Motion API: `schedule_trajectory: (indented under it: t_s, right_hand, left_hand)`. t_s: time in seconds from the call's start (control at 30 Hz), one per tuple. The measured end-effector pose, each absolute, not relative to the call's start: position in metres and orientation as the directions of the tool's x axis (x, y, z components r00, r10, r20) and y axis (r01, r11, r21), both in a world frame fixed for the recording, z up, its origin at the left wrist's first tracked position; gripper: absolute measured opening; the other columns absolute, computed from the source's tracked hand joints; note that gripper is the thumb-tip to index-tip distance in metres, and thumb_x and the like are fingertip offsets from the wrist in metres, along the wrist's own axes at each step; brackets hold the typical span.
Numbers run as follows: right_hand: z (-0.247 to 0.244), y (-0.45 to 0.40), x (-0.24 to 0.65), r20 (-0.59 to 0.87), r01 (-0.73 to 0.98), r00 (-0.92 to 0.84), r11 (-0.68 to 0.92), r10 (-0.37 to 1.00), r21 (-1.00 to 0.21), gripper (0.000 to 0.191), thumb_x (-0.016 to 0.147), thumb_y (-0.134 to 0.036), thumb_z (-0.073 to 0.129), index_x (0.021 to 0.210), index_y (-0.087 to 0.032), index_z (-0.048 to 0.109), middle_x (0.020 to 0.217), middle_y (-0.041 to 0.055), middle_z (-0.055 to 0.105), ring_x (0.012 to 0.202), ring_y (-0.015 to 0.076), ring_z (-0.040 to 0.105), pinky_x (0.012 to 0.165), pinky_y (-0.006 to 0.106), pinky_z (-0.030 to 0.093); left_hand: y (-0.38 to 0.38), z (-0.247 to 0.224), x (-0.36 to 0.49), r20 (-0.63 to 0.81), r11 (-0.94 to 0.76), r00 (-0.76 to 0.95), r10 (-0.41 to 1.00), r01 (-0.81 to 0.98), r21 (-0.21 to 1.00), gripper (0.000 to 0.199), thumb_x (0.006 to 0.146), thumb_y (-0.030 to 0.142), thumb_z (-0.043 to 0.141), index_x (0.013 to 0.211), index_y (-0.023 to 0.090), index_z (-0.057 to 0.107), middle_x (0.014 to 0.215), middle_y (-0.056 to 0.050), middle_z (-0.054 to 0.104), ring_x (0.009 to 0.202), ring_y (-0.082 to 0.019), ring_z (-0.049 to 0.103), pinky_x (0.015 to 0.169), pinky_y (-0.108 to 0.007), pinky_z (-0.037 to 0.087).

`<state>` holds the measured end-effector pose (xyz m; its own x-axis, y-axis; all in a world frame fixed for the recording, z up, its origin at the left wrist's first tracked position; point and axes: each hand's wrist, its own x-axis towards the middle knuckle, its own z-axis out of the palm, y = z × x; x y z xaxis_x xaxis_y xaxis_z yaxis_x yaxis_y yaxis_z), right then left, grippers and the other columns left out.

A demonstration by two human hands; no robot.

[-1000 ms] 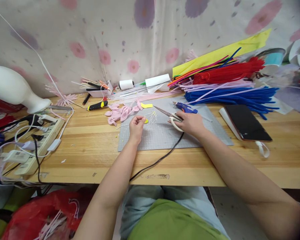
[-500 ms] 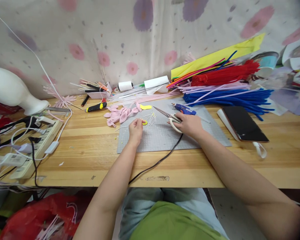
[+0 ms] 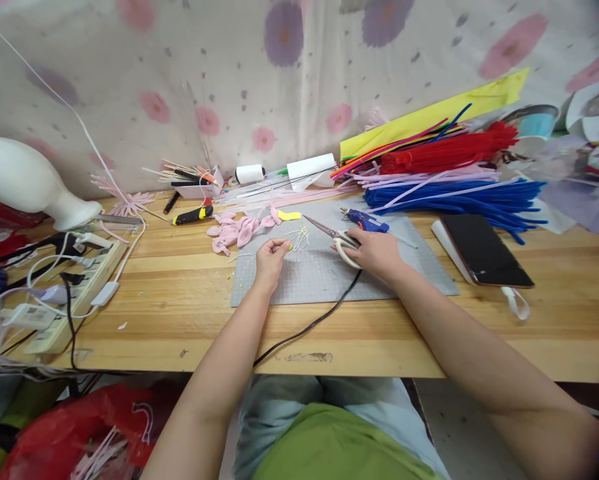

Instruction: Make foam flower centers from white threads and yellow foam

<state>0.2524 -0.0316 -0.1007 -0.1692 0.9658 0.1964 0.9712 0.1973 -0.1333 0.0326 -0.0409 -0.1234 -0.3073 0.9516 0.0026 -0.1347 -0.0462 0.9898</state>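
Note:
My right hand (image 3: pixel 376 251) is closed on scissors (image 3: pixel 346 243) with pale handles, their blades pointing left and away over the grey cutting mat (image 3: pixel 309 287). Pinched in my left hand (image 3: pixel 273 260) is a small yellow piece (image 3: pixel 290 247), mostly covered by the fingertips. Thin white stems (image 3: pixel 300 241) with yellow tips lie between both hands. Behind them is a yellow strip (image 3: pixel 290 215), beside pink fuzzy petals (image 3: pixel 239 231). A blue glue gun (image 3: pixel 368 221) rests just behind my right hand.
Blue pipe cleaners (image 3: pixel 454 197) and red ones (image 3: pixel 444 152) are piled at the back right. A dark phone (image 3: pixel 486 250) lies right of the mat. On the left are a power strip (image 3: pixel 74 300) with cables and a white foam head (image 3: pixel 24 177). A black cord (image 3: pixel 314 325) crosses the front edge.
The yellow piece, seen as a curved loop before, is now mostly hidden by my left fingertips. My right hand holds the scissors much as before. The view has shifted slightly.

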Motion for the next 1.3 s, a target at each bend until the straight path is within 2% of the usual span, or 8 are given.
schedule_trajectory:
  t_s: [0.33,0.57,0.87,1.03,1.1,1.17,1.23,1.3]
  right_hand:
    - [-0.100,-0.032,0.251,0.176,0.974,-0.154,0.180,0.972,-0.140,0.052,0.077,-0.068,0.035,0.086,-0.025,0.063,0.074,0.0064,0.067,0.063,0.0187,0.055,0.050,0.026,0.022]
    - [-0.100,-0.032,0.251,0.182,0.976,-0.149,0.174,0.972,-0.130,0.054,0.076,-0.069,0.036,0.085,-0.024,0.063,0.073,0.0071,0.067,0.062,0.0187,0.055,0.050,0.026,0.021]
    - [-0.098,-0.032,0.250,0.147,0.979,-0.133,0.153,0.980,-0.132,0.053,0.075,-0.069,0.038,0.088,-0.024,0.063,0.074,0.0060,0.066,0.066,0.0186,0.056,0.052,0.025,0.023]
    - [-0.097,-0.032,0.249,0.147,0.978,-0.142,0.162,0.979,-0.134,0.053,0.076,-0.069,0.037,0.086,-0.024,0.063,0.074,0.0061,0.066,0.065,0.0184,0.056,0.051,0.025,0.022]
    - [-0.097,-0.032,0.249,0.147,0.976,-0.148,0.168,0.978,-0.137,0.052,0.077,-0.068,0.037,0.086,-0.024,0.063,0.074,0.0060,0.066,0.065,0.0182,0.056,0.051,0.025,0.022]
    - [-0.097,-0.032,0.249,0.144,0.975,-0.149,0.169,0.978,-0.144,0.052,0.077,-0.068,0.037,0.086,-0.024,0.063,0.074,0.0060,0.066,0.065,0.0180,0.055,0.052,0.025,0.023]
    - [-0.097,-0.032,0.250,0.144,0.974,-0.140,0.163,0.980,-0.160,0.052,0.077,-0.068,0.038,0.086,-0.023,0.063,0.074,0.0060,0.066,0.065,0.0179,0.055,0.052,0.025,0.023]
    - [-0.097,-0.032,0.251,0.152,0.973,-0.116,0.143,0.982,-0.182,0.052,0.076,-0.068,0.038,0.086,-0.023,0.063,0.074,0.0061,0.066,0.064,0.0180,0.055,0.052,0.025,0.023]
  left_hand:
    - [-0.046,-0.117,0.034,-0.088,0.052,-0.180,0.980,-0.198,0.979,0.030,0.067,0.042,0.065,0.074,0.012,0.062,0.041,0.010,0.025,0.036,-0.002,0.019,0.038,-0.018,0.010]
    - [-0.044,-0.120,0.033,-0.077,0.042,-0.150,0.986,-0.222,0.974,0.034,0.070,0.044,0.063,0.078,0.012,0.063,0.043,0.010,0.024,0.036,-0.001,0.018,0.038,-0.018,0.009]
    - [-0.045,-0.117,0.034,-0.097,0.049,-0.183,0.978,-0.249,0.967,0.027,0.073,0.039,0.061,0.070,0.013,0.056,0.043,0.010,0.024,0.036,-0.001,0.018,0.038,-0.018,0.009]
    - [-0.045,-0.114,0.031,-0.071,0.029,-0.192,0.979,-0.214,0.976,0.022,0.078,0.035,0.053,0.076,0.013,0.057,0.046,0.009,0.023,0.037,-0.003,0.018,0.038,-0.018,0.011]
    - [-0.044,-0.112,0.028,-0.049,0.017,-0.195,0.980,-0.162,0.987,0.018,0.080,0.030,0.048,0.080,0.015,0.057,0.047,0.008,0.024,0.038,-0.004,0.019,0.039,-0.019,0.013]
    - [-0.041,-0.110,0.027,0.024,-0.030,-0.221,0.975,-0.023,0.999,0.016,0.079,0.022,0.043,0.084,0.016,0.057,0.050,0.007,0.031,0.041,-0.006,0.028,0.042,-0.019,0.022]
    - [-0.038,-0.106,0.030,0.141,-0.088,-0.214,0.967,0.236,0.968,0.020,0.078,0.018,0.041,0.089,0.018,0.057,0.060,0.003,0.046,0.051,-0.007,0.041,0.052,-0.020,0.033]
    - [-0.033,-0.100,0.037,0.211,-0.115,-0.120,0.970,0.540,0.834,0.027,0.076,0.016,0.044,0.099,0.019,0.057,0.083,-0.001,0.060,0.065,-0.010,0.051,0.065,-0.024,0.040]
